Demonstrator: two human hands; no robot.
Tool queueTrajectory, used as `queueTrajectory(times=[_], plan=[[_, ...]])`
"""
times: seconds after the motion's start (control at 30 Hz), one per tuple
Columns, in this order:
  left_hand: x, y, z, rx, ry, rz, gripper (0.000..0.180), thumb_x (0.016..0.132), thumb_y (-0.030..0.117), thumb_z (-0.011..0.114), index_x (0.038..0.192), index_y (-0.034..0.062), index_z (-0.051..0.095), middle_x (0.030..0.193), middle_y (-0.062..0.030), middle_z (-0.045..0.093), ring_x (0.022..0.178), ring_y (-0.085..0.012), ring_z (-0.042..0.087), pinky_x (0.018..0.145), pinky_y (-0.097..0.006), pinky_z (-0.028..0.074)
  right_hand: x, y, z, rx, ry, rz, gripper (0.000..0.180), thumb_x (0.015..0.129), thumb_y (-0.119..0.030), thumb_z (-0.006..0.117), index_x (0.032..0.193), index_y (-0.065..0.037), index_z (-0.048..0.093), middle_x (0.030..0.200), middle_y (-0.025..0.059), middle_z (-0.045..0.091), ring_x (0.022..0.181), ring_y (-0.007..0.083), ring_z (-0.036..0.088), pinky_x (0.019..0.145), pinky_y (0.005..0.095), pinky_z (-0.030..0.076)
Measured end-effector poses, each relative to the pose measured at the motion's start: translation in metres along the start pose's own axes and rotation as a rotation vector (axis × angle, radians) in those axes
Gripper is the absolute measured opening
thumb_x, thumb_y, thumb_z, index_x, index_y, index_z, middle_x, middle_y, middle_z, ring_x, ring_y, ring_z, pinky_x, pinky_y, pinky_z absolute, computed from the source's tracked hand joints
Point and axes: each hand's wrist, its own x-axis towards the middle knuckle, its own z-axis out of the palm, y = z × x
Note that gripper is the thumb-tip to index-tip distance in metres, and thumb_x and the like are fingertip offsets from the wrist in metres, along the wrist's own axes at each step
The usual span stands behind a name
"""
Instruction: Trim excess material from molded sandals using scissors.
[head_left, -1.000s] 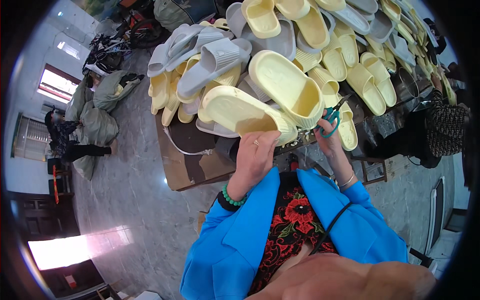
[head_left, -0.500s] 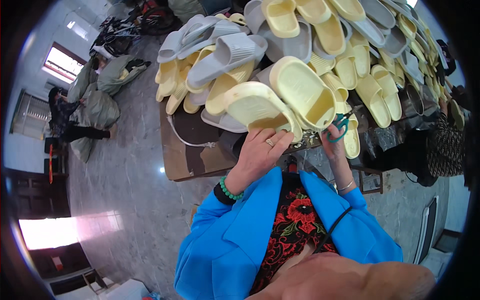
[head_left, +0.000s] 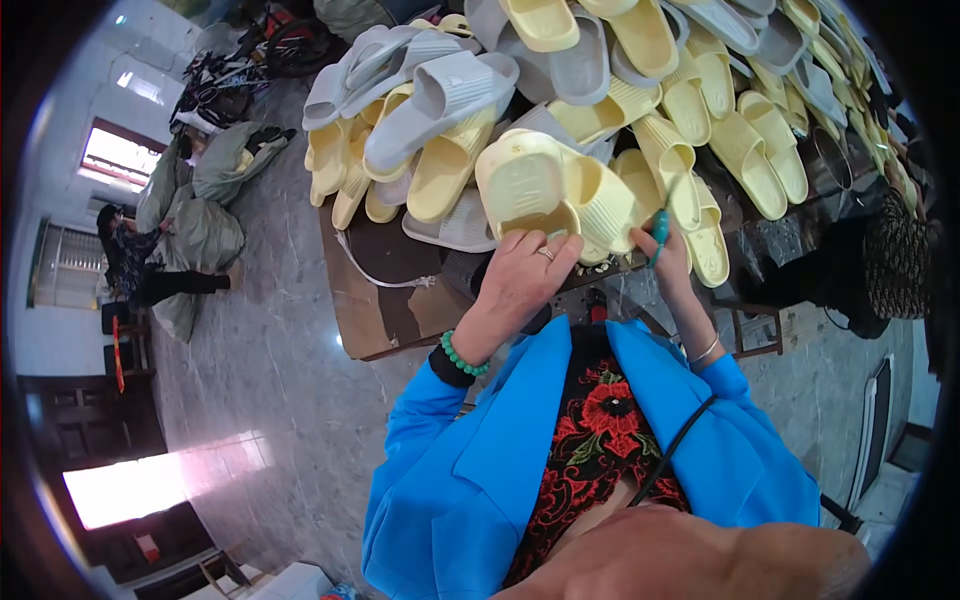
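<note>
The worktop (head_left: 375, 325) is carrying a heap of yellow and grey slippers (head_left: 600, 105). At the heap's near side, a yellow slipper (head_left: 520, 172) is overlapping a second slipper (head_left: 605, 210). The left hand (head_left: 522, 278) is pinching the former's nearer rim in its grip; the right hand (head_left: 672, 265), beside the latter, is clasping teal-handled scissors (head_left: 661, 228).

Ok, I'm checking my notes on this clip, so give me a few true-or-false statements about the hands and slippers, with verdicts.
1. The left hand holds a yellow slipper. True.
2. The right hand holds a grey slipper. False: it holds teal-handled scissors.
3. A green bead bracelet circles the left wrist. True.
4. Every slipper in the pile is yellow. False: grey slippers lie there too.
5. The jacket is blue. True.
</note>
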Motion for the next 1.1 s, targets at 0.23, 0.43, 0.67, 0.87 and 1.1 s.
queueTrajectory(times=[0.23, 0.43, 0.67, 0.87, 1.1], plan=[[0.004, -0.012, 0.003, -0.035, -0.143, 0.034, 0.03, 0.078, 0.007, 0.057, 0.108, 0.0084, 0.059, 0.085, -0.0035, 0.064, 0.083, -0.0229, 0.059, 0.075, -0.035, 0.045, 0.02, -0.07, -0.012, -0.355, 0.03, -0.252, 0.023, 0.083, -0.019, 0.071, 0.091, 0.0, 0.062, 0.075, 0.0038, 0.063, 0.069, 0.0097, 0.058, 0.062, 0.0258, 0.047], [0.026, -0.027, -0.019, -0.086, -0.213, 0.189, 0.032, 0.077, 0.006, 0.056, 0.109, 0.0101, 0.06, 0.084, -0.0048, 0.063, 0.085, -0.0257, 0.059, 0.08, -0.037, 0.044, 0.047, -0.153, 0.014, -0.155, -0.248, -0.553, 0.037, 0.074, -0.029, 0.082, 0.091, -0.003, 0.063, 0.076, 0.0005, 0.059, 0.073, 0.008, 0.057, 0.065, 0.0243, 0.047], [0.05, -0.054, -0.068, -0.135, -0.305, 0.203, 0.033, 0.075, 0.003, 0.062, 0.106, 0.0149, 0.064, 0.092, -0.0042, 0.064, 0.096, -0.0234, 0.058, 0.097, -0.041, 0.035, 0.06, -0.192, 0.033, -0.098, -0.424, -0.284, 0.034, 0.077, -0.034, 0.078, 0.086, -0.005, 0.062, 0.068, -0.0016, 0.055, 0.059, 0.0059, 0.052, 0.054, 0.0212, 0.042], [0.051, -0.077, -0.076, -0.364, -0.267, 0.111, 0.036, 0.075, 0.003, 0.069, 0.11, 0.0099, 0.062, 0.11, -0.0069, 0.064, 0.114, -0.0243, 0.055, 0.102, -0.041, 0.034, 0.07, -0.181, 0.034, 0.091, -0.397, -0.107, 0.034, 0.076, -0.038, 0.078, 0.08, -0.006, 0.064, 0.063, -0.0008, 0.056, 0.05, 0.0061, 0.052, 0.047, 0.0198, 0.039], [0.039, -0.075, -0.058, -0.633, 0.025, -0.296, 0.045, 0.078, 0.003, 0.071, 0.12, 0.0024, 0.056, 0.122, -0.0105, 0.061, 0.121, -0.0254, 0.051, 0.102, -0.037, 0.037, 0.08, -0.162, 0.032, 0.222, -0.27, -0.021, 0.035, 0.077, -0.042, 0.076, 0.08, -0.008, 0.067, 0.06, -0.001, 0.058, 0.047, 0.0058, 0.052, 0.044, 0.0176, 0.037]])
